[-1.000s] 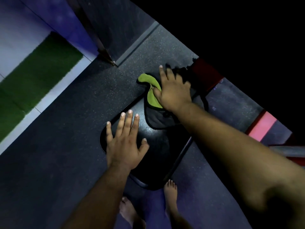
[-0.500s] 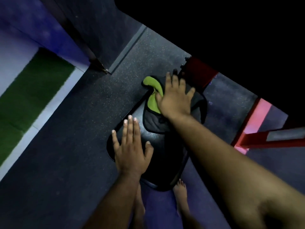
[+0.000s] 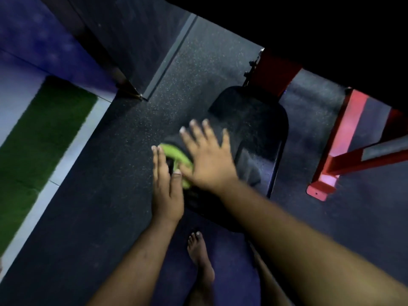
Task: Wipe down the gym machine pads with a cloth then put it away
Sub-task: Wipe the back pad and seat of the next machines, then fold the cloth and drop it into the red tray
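A black padded seat of a gym machine lies below me, its far half bare and shiny. A dark grey cloth with a lime-green edge lies on the pad's near left part. My right hand presses flat on the cloth with fingers spread. My left hand rests flat at the pad's left edge, fingers straight and together, its thumb touching the green edge. The picture is blurred by motion.
A red machine frame stands to the right with a foot plate on the speckled rubber floor. A green turf strip runs at the left. A dark panel rises at the back. My bare foot stands below the pad.
My right hand has dragged the cloth from the pad's far end toward me and to the left, next to my left hand. The far part of the pad now shows bare.
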`<state>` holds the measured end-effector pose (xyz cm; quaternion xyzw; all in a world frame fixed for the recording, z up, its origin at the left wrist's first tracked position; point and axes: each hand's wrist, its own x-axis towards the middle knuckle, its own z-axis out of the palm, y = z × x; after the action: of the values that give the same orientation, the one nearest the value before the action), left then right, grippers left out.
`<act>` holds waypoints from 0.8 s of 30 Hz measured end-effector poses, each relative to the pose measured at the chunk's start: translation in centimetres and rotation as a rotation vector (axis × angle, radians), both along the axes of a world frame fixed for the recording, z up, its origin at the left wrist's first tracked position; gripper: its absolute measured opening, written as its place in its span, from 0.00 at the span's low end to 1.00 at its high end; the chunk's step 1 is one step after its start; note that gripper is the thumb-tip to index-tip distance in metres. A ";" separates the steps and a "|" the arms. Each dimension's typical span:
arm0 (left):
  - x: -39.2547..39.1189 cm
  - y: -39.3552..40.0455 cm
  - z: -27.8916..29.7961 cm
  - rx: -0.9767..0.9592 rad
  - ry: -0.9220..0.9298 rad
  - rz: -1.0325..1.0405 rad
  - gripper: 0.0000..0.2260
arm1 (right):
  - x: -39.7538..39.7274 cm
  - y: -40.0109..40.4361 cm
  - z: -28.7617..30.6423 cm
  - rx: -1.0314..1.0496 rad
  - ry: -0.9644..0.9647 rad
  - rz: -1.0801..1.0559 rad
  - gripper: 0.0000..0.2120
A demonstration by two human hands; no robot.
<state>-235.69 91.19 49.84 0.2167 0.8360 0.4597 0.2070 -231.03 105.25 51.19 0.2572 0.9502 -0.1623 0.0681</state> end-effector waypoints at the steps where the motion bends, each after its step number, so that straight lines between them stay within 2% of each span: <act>1: -0.3 -0.4 0.4 -0.008 -0.019 0.016 0.32 | 1.7 -2.3 0.4 -0.014 0.027 0.064 0.39; 4: -0.2 -1.6 1.0 -0.098 0.039 -0.015 0.32 | 6.6 -5.0 0.4 0.042 0.059 0.186 0.44; 7: 1.6 -2.6 1.1 -0.285 0.179 -0.254 0.32 | 11.5 -3.7 0.0 0.079 -0.006 0.347 0.51; 10: 4.1 -3.3 1.3 -0.512 0.256 -0.444 0.34 | 15.5 -2.5 -0.2 0.113 -0.075 0.437 0.51; 12: 5.6 -4.1 2.4 -0.616 0.248 -0.484 0.35 | 17.6 -2.2 0.4 0.089 -0.127 0.452 0.49; 15: 7.5 -5.3 4.9 -0.730 0.174 -0.472 0.37 | 19.2 -1.1 3.1 0.019 -0.240 0.436 0.45; 16: 9.1 -5.7 7.3 -0.767 0.157 -0.462 0.38 | 19.7 -1.0 5.5 0.028 -0.271 0.443 0.43; 19: 10.9 -5.5 10.2 -0.830 0.059 -0.445 0.36 | 17.7 -2.1 8.5 -0.011 -0.328 0.292 0.36; 21: 13.0 -4.6 13.8 -0.805 -0.069 -0.325 0.35 | 17.0 -3.4 11.7 -0.106 -0.273 0.147 0.36; 24: 16.4 -3.7 18.4 -0.672 -0.220 -0.043 0.39 | 18.3 -4.3 15.9 -0.294 -0.065 0.032 0.35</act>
<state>-219.33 87.45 68.23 0.1033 0.9085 0.1752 0.3651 -212.68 100.95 67.09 0.2342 0.9174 -0.2903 0.1386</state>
